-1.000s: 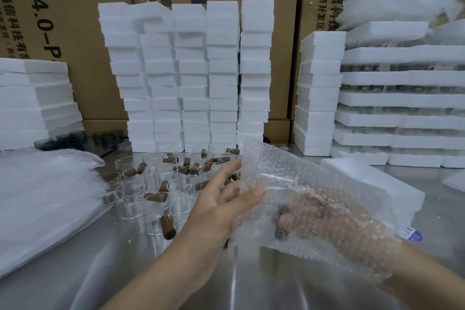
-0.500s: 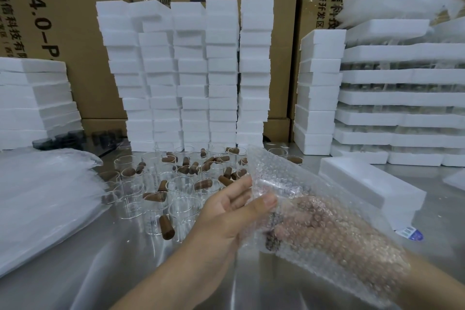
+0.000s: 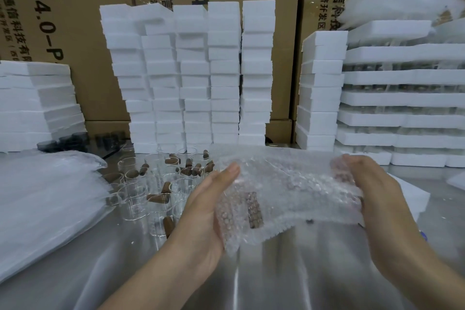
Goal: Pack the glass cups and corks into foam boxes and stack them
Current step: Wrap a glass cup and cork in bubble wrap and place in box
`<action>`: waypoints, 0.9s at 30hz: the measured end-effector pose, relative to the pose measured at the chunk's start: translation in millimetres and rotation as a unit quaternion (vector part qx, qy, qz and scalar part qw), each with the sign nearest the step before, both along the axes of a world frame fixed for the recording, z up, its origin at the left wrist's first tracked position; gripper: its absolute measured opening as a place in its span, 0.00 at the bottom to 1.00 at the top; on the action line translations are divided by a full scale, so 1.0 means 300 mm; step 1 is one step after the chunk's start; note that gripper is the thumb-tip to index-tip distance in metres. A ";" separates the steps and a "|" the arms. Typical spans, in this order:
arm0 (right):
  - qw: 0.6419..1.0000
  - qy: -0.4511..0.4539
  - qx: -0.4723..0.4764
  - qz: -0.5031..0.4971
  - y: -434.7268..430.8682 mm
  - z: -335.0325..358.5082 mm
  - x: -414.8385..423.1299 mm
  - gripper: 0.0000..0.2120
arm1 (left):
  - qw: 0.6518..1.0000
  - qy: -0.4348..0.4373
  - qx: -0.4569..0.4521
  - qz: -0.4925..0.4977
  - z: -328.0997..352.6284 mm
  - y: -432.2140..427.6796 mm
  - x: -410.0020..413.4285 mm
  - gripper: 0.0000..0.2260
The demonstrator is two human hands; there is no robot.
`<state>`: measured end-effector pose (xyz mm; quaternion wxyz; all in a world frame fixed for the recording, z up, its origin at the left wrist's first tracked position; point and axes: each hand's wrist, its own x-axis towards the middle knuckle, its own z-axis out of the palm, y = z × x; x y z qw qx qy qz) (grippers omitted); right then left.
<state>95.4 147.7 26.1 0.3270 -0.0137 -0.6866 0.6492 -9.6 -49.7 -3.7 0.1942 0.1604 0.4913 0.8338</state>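
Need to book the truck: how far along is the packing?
Done: filled foam boxes stacked at right. In hand: left hand and right hand hold bubble wrap with a cork inside. Remaining: many loose glass cups and corks on the table, so packing looks well short of finished.

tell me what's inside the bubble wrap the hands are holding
One brown cork shows through the bubble wrap, near the left hand. Whether anything clear lies beside it cannot be told; the bubbles blur it.
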 end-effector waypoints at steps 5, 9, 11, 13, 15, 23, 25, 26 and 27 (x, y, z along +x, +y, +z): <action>0.979 -0.078 -0.113 0.147 -0.028 0.026 0.000 0.45 | 1.000 -0.006 -0.006 0.009 0.009 0.000 0.003 0.33; 0.986 -0.079 0.000 0.149 -0.003 -0.002 -0.023 0.38 | 0.999 0.016 -0.033 0.038 -0.019 0.003 -0.009 0.37; 0.979 -0.137 -0.007 0.152 -0.017 -0.015 -0.038 0.47 | 0.998 0.035 -0.043 0.034 -0.027 0.008 -0.003 0.39; 0.978 -0.147 0.011 0.150 -0.010 -0.042 -0.019 0.40 | 0.997 0.055 -0.047 0.016 -0.036 0.012 0.001 0.36; 0.982 -0.133 0.001 0.136 0.009 -0.034 -0.040 0.25 | 0.996 0.069 -0.054 0.009 -0.033 0.018 0.008 0.33; 0.962 -0.060 -0.196 0.180 0.064 -0.046 -0.057 0.26 | 0.992 0.091 -0.092 -0.012 -0.034 0.028 0.018 0.30; 0.966 -0.024 -0.184 0.182 0.064 -0.054 -0.064 0.23 | 0.990 0.086 -0.107 -0.026 -0.036 0.031 0.018 0.39; 0.969 -0.008 -0.171 0.179 0.056 -0.056 -0.062 0.21 | 0.990 0.078 -0.112 -0.037 -0.036 0.030 0.018 0.43; 0.975 0.006 -0.149 0.166 0.050 -0.061 -0.061 0.18 | 0.990 0.073 -0.115 -0.048 -0.035 0.031 0.020 0.43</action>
